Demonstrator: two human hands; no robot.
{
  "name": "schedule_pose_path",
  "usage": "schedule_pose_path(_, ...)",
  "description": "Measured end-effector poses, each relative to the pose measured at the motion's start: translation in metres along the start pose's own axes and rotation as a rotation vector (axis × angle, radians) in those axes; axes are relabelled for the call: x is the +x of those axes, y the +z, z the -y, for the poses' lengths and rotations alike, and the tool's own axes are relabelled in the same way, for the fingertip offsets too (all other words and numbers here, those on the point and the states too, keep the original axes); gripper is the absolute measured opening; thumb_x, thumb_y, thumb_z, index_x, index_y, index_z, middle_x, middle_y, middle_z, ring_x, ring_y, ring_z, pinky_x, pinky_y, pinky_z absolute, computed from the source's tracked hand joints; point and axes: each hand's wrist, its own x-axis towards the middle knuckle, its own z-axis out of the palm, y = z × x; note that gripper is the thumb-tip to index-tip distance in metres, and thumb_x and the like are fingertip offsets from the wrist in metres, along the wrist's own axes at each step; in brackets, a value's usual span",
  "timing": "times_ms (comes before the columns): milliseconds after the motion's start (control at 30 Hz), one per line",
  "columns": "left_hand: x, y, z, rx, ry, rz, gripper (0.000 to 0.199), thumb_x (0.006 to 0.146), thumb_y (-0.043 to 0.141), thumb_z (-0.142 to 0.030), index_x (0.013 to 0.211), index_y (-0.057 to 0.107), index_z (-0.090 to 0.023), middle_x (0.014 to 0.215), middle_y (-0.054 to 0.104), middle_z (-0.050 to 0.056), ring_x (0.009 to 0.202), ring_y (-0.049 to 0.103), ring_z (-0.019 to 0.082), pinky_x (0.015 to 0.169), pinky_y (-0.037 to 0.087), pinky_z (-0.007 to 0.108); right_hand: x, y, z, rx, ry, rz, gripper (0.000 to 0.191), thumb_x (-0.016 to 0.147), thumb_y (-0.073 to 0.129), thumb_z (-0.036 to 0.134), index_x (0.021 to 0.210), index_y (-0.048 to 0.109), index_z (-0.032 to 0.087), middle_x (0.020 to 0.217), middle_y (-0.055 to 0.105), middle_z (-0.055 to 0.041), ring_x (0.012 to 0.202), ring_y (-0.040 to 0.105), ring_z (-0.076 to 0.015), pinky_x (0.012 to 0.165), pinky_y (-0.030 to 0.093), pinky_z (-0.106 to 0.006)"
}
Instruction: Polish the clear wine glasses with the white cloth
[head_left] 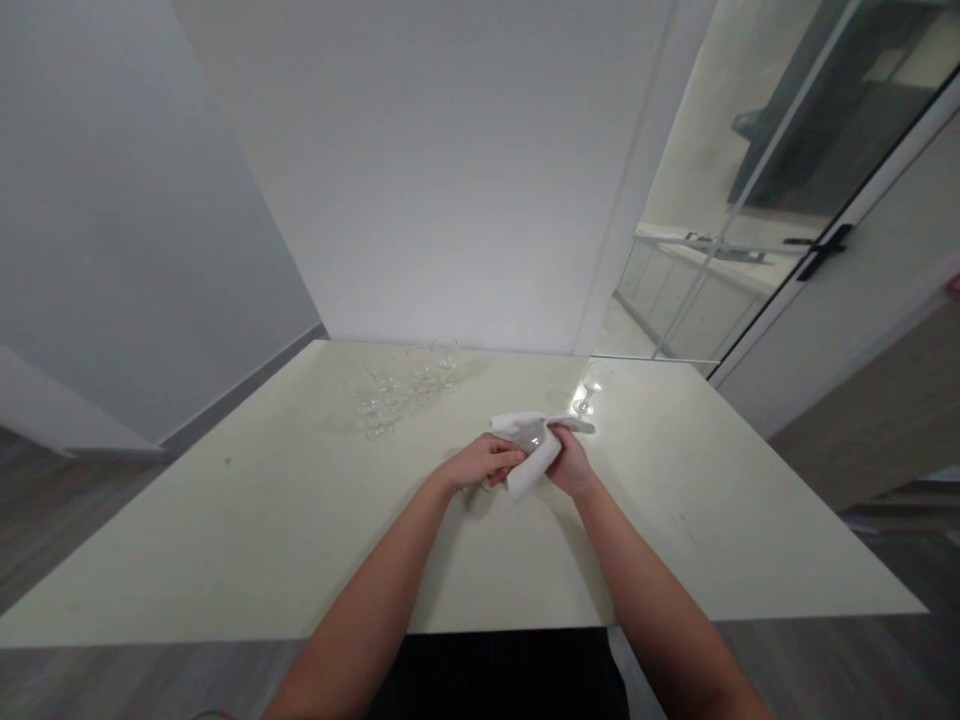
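Observation:
Near the middle of the white table [300,540], my left hand [482,463] is closed on a clear stemmed glass [533,436], which lies tilted with its foot toward the lower left. My right hand [568,461] grips a white cloth [534,470] that wraps partly round the bowl of the glass. Parts of the bowl and stem are hidden by the cloth and my fingers. Just behind my right hand, another clear glass [585,399] stands on the table.
Several clear stemmed glasses [386,396] stand grouped at the table's back left. A white wall panel [450,200] rises behind the table. At the right are a glass partition [720,230] and a door with a black handle [825,250].

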Motion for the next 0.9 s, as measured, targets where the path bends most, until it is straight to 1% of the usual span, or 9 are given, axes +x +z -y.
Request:
schedule_pose_path(100, -0.003, -0.003, -0.005, 0.280, 0.100, -0.163, 0.040, 0.068, 0.062, -0.055, 0.068, 0.061, -0.015, 0.051, 0.045, -0.004, 0.047, 0.038, 0.008, 0.049, 0.026, 0.021, -0.001, -0.002, 0.003, 0.084, 0.125, 0.107, 0.032, 0.070, 0.061, 0.046, 0.085, 0.062, 0.018, 0.076, 0.067, -0.0046, 0.068, 0.061, -0.0195, 0.065, 0.050, -0.032)
schedule_pose_path(200, -0.005, -0.004, -0.004, 0.614, 0.181, -0.283, 0.039, 0.064, 0.066, -0.057, 0.071, 0.065, -0.018, 0.054, 0.050, -0.003, 0.052, 0.041, 0.010, 0.054, 0.026, 0.023, -0.004, -0.008, 0.007, -0.037, 0.031, 0.259, 0.028, 0.066, 0.067, 0.036, 0.086, 0.062, 0.017, 0.080, 0.067, -0.0038, 0.070, 0.060, -0.0169, 0.067, 0.049, -0.029)
schedule_pose_path(300, -0.006, -0.003, -0.002, 0.801, 0.201, -0.270, 0.042, 0.063, 0.066, -0.061, 0.077, 0.067, -0.021, 0.059, 0.057, 0.001, 0.059, 0.049, 0.014, 0.063, 0.031, 0.026, -0.005, -0.014, 0.007, -0.203, -0.088, 0.327, 0.017, 0.063, 0.068, 0.028, 0.074, 0.062, 0.016, 0.071, 0.065, -0.0012, 0.065, 0.056, -0.0145, 0.062, 0.046, -0.025)
schedule_pose_path(400, -0.006, -0.002, -0.005, 0.901, 0.263, -0.296, 0.045, 0.065, 0.063, -0.063, 0.080, 0.066, -0.020, 0.072, 0.063, 0.007, 0.076, 0.055, 0.021, 0.079, 0.034, 0.031, -0.002, -0.015, 0.004, -0.333, -0.139, 0.267, 0.010, 0.061, 0.065, 0.024, 0.065, 0.061, 0.016, 0.062, 0.061, 0.0019, 0.059, 0.051, -0.0123, 0.057, 0.044, -0.023)
schedule_pose_path(533, -0.004, 0.001, -0.012, 1.068, 0.409, -0.433, 0.051, 0.076, 0.054, -0.060, 0.106, 0.061, -0.019, 0.099, 0.062, 0.012, 0.099, 0.053, 0.024, 0.100, 0.025, 0.041, 0.001, -0.010, -0.002, -0.293, -0.114, 0.071, 0.009, 0.060, 0.064, 0.026, 0.060, 0.059, 0.019, 0.059, 0.059, 0.0028, 0.058, 0.048, -0.0124, 0.058, 0.044, -0.025)
schedule_pose_path(633, -0.003, 0.001, -0.011, 1.128, 0.420, -0.414, 0.056, 0.078, 0.048, -0.061, 0.111, 0.058, -0.017, 0.099, 0.062, 0.013, 0.097, 0.054, 0.024, 0.097, 0.027, 0.041, -0.001, -0.009, -0.002, -0.252, -0.084, 0.067, 0.010, 0.063, 0.063, 0.028, 0.062, 0.060, 0.018, 0.061, 0.060, 0.0019, 0.058, 0.049, -0.0132, 0.061, 0.044, -0.027)
schedule_pose_path(767, -0.003, -0.003, 0.000, 1.130, 0.306, -0.282, 0.055, 0.078, 0.044, -0.067, 0.093, 0.062, -0.017, 0.079, 0.064, 0.011, 0.078, 0.058, 0.022, 0.081, 0.033, 0.035, -0.003, -0.015, 0.001, -0.480, -0.127, 0.176, 0.010, 0.064, 0.061, 0.026, 0.059, 0.062, 0.017, 0.059, 0.059, 0.0021, 0.057, 0.048, -0.0126, 0.058, 0.040, -0.025)
schedule_pose_path(833, -0.004, -0.003, 0.003, 1.122, 0.250, -0.253, 0.054, 0.079, 0.041, -0.067, 0.084, 0.063, -0.017, 0.071, 0.063, 0.009, 0.071, 0.057, 0.021, 0.077, 0.034, 0.034, -0.004, -0.018, 0.000, -0.598, -0.170, 0.167, 0.010, 0.063, 0.061, 0.024, 0.058, 0.062, 0.016, 0.057, 0.058, 0.0028, 0.056, 0.047, -0.0123, 0.056, 0.037, -0.024)
schedule_pose_path(900, -0.004, -0.003, 0.002, 1.119, 0.257, -0.274, 0.053, 0.080, 0.040, -0.065, 0.082, 0.062, -0.017, 0.072, 0.063, 0.009, 0.073, 0.057, 0.021, 0.077, 0.034, 0.034, -0.003, -0.018, -0.002, -0.622, -0.197, 0.141, 0.009, 0.063, 0.061, 0.023, 0.059, 0.062, 0.015, 0.057, 0.059, 0.0027, 0.057, 0.048, -0.0127, 0.055, 0.037, -0.023)
